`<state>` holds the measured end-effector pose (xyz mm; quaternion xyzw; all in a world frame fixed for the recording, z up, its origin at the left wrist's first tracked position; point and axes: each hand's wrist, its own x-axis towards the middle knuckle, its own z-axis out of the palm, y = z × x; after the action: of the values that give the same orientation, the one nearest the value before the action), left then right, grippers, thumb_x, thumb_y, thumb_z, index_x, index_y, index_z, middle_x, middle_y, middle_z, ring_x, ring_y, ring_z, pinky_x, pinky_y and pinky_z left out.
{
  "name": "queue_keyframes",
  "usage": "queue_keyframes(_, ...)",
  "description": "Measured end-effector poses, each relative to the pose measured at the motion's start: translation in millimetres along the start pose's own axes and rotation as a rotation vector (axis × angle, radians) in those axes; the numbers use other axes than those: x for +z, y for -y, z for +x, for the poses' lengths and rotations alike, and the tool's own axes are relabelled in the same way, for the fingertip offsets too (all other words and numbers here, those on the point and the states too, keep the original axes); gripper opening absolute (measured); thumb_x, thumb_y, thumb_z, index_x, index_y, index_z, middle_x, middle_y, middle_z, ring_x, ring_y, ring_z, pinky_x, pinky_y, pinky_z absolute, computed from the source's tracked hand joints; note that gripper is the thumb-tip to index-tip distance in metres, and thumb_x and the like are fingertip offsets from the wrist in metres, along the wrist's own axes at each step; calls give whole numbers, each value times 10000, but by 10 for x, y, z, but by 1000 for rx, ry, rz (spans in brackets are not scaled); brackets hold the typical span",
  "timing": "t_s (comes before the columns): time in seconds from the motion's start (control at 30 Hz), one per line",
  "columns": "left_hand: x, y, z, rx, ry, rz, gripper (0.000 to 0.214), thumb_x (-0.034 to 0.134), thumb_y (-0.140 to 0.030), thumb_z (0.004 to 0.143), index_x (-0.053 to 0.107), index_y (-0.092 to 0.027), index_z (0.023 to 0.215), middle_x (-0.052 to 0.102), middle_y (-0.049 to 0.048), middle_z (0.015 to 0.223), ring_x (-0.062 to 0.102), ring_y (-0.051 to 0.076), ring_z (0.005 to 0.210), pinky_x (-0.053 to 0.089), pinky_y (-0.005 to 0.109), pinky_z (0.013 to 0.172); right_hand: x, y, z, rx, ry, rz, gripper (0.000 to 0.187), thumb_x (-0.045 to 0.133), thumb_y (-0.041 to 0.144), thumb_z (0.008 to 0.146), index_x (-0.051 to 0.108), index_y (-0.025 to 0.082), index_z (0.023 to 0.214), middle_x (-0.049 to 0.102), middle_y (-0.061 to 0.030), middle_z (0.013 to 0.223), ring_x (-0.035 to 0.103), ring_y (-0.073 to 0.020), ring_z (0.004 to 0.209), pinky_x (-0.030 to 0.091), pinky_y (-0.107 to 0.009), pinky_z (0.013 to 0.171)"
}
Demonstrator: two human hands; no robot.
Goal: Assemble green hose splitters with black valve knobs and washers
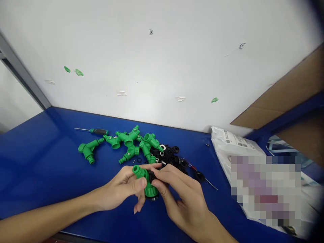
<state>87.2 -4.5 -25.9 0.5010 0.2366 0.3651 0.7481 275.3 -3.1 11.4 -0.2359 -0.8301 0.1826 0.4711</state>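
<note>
Near the front of the blue table, my left hand [121, 189] is closed around a green Y-shaped hose connector [151, 189], its thumb pressed on the side. One ribbed spout points up and to the left; a dark ring shows at the bottom. My right hand [184, 199] pinches a small black part [152, 176] against the connector's right side. Fingers cover much of this part, so I cannot tell whether it is seated. Just beyond my hands lie several more green connectors [128, 136] and a heap of black parts [174, 158] with a few white rings.
A screwdriver with a green and black handle [100, 131] lies at the back left. Another screwdriver's shaft [211, 184] sticks out right of the heap. A white plastic bag [222, 152] lies at the right, below cardboard [278, 94]. A white wall [152, 60] stands behind the table [50, 152].
</note>
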Motion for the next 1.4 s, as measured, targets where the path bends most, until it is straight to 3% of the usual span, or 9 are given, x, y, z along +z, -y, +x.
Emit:
queue_keyframes(0.23, -30, 13, -18, -125, 70, -257, 546, 647, -572, 847, 680, -112, 1139, 583, -7, 573, 486, 79, 399, 416, 214, 441, -115, -17, 132, -144, 218, -117, 194, 468, 35, 949, 607, 151, 1017, 666, -62, 780, 542, -167, 657, 464, -322, 610)
queue_keyframes(0.37, -29, -13, 13, -131, 74, -282, 485, 597, -578, 876, 680, -102, 923, 585, 7, 585, 463, 78, 390, 380, 225, 439, -106, -75, 179, -159, 214, -120, 219, 483, 87, 977, 601, 147, 1152, 719, -98, 924, 609, -183, 744, 509, -347, 679)
queue_keyframes(0.5, -26, -64, 50, -125, 96, -299, 486, 414, -580, 950, 580, -160, 1129, 682, 85, 794, 473, 89, 423, 367, 251, 472, -166, -176, 172, -69, 87, -72, 360, 585, 278, 971, 562, 168, 1313, 695, -103, 986, 626, -212, 861, 547, -371, 740)
queue_keyframes(0.6, -32, -88, 57, -106, 114, -318, 443, 339, -552, 973, 475, -212, 1223, 688, 95, 855, 499, 106, 448, 354, 253, 487, -251, -253, 127, 34, -3, -11, 363, 591, 283, 958, 573, 198, 1310, 653, -82, 972, 593, -199, 834, 538, -354, 704)
queue_keyframes(0.73, -51, -90, 58, -91, 73, -308, 400, 358, -536, 962, 452, -214, 1180, 684, 95, 860, 506, 111, 473, 356, 259, 509, -253, -341, -13, 153, 8, 77, 331, 616, 230, 925, 597, 203, 1253, 609, -60, 945, 559, -182, 802, 508, -334, 681)
queue_keyframes(0.83, -61, -91, 58, -92, 31, -302, 407, 393, -543, 944, 448, -208, 1168, 687, 92, 860, 516, 118, 506, 354, 259, 526, -165, -362, -116, 201, 38, 142, 421, 690, 253, 879, 566, 209, 1280, 602, -58, 968, 565, -183, 813, 497, -324, 667)
queue_keyframes(0.93, -65, -92, 51, -78, -1, -291, 397, 442, -524, 932, 456, -206, 1168, 682, 77, 858, 544, 133, 563, 361, 250, 532, -74, -343, -167, 204, -14, 177, 475, 738, 257, 853, 544, 219, 1286, 602, -51, 979, 575, -175, 797, 500, -311, 655)
queue_keyframes(1.17, -54, -61, 35, -64, -18, -289, 388, 498, -462, 915, 482, -192, 1193, 659, 65, 887, 618, 171, 649, 423, 263, 565, -5, -286, -188, 142, -88, 95, 410, 776, 154, 815, 603, 176, 1186, 610, -67, 983, 580, -156, 764, 535, -297, 671)
queue_keyframes(1.4, -48, -55, 48, -17, 83, -398, 304, 449, -353, 919, 525, -182, 1159, 686, 128, 1017, 696, 289, 871, 499, 316, 623, 35, -259, -218, 110, -113, 5, 322, 739, 83, 820, 646, 168, 1116, 612, -83, 1013, 630, -171, 824, 563, -283, 687)
